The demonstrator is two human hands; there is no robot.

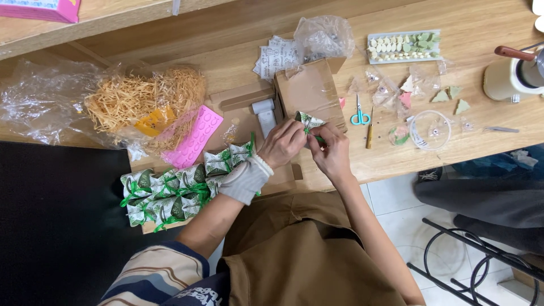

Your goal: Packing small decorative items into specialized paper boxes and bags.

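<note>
Here, both hands meet over the front edge of the counter [487, 34], near its middle. Left hand [281, 143], wrist wrapped in a pale knitted cuff, is curled closed around a small pyramid-shaped packet [309, 120] printed green and white; only the packet's top corner shows above the fingers. Right hand [331, 152] is pinched shut against the same packet from the other side, fingertips on a green ribbon [318, 138] at its base.

Just left of the hands, along the front edge, a cluster of finished packets [170, 190], same print, each tied with green ribbon, lying touching one another. A pink mould [194, 137] lies behind them, partly under a clear bag of straw-coloured shredded filler [141, 99]. Behind the hands stands a brown cardboard box [310, 90]. Right of it, small teal-handled scissors [359, 113] and a thin awl-like tool [370, 131], side by side. Further back, a tray of pale and green moulded pieces [403, 46].
</note>
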